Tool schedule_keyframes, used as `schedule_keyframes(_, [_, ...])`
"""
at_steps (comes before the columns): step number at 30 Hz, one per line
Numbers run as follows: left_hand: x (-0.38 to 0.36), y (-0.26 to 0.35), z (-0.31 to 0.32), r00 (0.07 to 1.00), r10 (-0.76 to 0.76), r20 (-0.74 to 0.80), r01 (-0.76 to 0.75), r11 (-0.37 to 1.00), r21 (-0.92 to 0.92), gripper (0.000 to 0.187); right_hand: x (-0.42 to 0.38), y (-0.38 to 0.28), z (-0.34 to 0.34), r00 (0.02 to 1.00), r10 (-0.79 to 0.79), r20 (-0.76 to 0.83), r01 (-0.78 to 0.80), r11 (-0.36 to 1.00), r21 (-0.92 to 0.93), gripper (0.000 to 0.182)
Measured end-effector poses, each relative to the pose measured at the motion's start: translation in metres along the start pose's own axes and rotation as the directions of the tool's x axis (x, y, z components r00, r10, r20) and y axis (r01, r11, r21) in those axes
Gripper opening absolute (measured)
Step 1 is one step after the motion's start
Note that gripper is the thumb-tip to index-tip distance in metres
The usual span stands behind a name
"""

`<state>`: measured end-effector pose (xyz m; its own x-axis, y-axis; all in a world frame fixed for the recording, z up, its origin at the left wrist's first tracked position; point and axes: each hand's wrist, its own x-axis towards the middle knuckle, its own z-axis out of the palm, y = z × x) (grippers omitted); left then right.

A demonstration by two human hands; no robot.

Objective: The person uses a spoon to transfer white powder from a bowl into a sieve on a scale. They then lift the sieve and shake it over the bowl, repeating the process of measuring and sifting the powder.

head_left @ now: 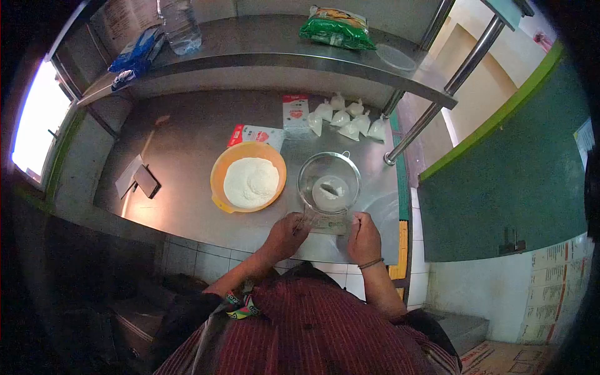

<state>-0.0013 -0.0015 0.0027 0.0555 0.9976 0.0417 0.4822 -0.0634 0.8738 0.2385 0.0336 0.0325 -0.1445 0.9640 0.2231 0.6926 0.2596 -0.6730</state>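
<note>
My left hand (292,231) and my right hand (364,236) are at the near edge of the steel table (181,156), with a thin clear plastic bag (330,223) stretched between them. The fingers of both hands are closed on its sides. Just beyond the bag stands a round sieve or bowl with a metal rim (329,181), a little white powder and a dark piece showing inside it. To its left is a yellow-orange basin (219,172) full of white flour (251,182).
Small tied bags of white powder (340,119) and two red-and-white boxes (295,112) lie behind. A dark phone-like object (147,181) is at the left. The overhead shelf (250,47) holds a green packet (338,28), a bottle (181,28) and a lid (395,57).
</note>
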Motion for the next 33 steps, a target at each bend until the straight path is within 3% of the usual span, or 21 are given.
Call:
schedule_keyframes(3, [0.000, 0.000, 0.000, 0.994, 0.098, -0.047, -0.095, 0.994, 0.059, 0.033, -0.003, 0.005, 0.005, 1.000, 0.004, 0.016, -0.003, 1.000, -0.022, 0.025])
schedule_keyframes(5, [0.000, 0.002, -0.002, 0.998, -0.063, 0.017, 0.062, 0.996, 0.058, 0.036, -0.001, 0.010, 0.007, 0.999, 0.039, 0.018, -0.039, 0.999, -0.031, 0.025])
schedule_keyframes(8, [-0.001, 0.002, -0.001, 1.000, 0.005, -0.018, -0.005, 1.000, -0.003, 0.032, 0.004, 0.021, 0.008, 0.999, 0.004, -0.051, -0.004, 1.000, -0.009, 0.026])
schedule_keyframes(11, [0.000, 0.007, -0.003, 0.999, -0.036, 0.018, 0.036, 0.999, 0.004, 0.034, 0.010, 0.018, 0.005, 0.996, -0.007, -0.085, 0.005, 1.000, -0.028, 0.028])
schedule_keyframes(15, [-0.001, 0.007, -0.001, 0.999, 0.018, -0.028, -0.018, 1.000, 0.005, 0.033, 0.009, 0.018, 0.006, 0.998, -0.024, -0.051, 0.022, 0.999, -0.032, 0.030])
schedule_keyframes(17, [-0.001, 0.009, 0.000, 1.000, -0.016, -0.009, 0.016, 1.000, 0.012, 0.034, 0.005, 0.016, 0.004, 0.998, -0.009, 0.070, 0.009, 1.000, 0.000, 0.031])
schedule_keyframes(20, [0.001, -0.001, 0.001, 0.997, 0.071, -0.021, -0.069, 0.996, 0.052, 0.034, 0.003, 0.003, 0.000, 0.998, -0.056, 0.013, 0.056, 0.998, -0.005, 0.032])
schedule_keyframes(23, [0.000, 0.008, -0.002, 0.998, -0.062, 0.013, 0.062, 0.998, -0.021, 0.036, 0.003, 0.012, 0.003, 0.993, -0.116, -0.009, 0.116, 0.993, 0.015, 0.030])
schedule_keyframes(26, [0.000, 0.005, 0.001, 1.000, -0.014, -0.018, 0.014, 0.999, -0.030, 0.035, 0.004, 0.011, 0.001, 0.990, -0.109, 0.089, 0.111, 0.994, -0.022, 0.029])
schedule_keyframes(33, [0.001, 0.005, -0.001, 1.000, -0.002, -0.006, 0.002, 0.999, 0.045, 0.033, 0.013, 0.015, -0.001, 0.997, -0.075, -0.008, 0.074, 0.994, -0.082, 0.030])
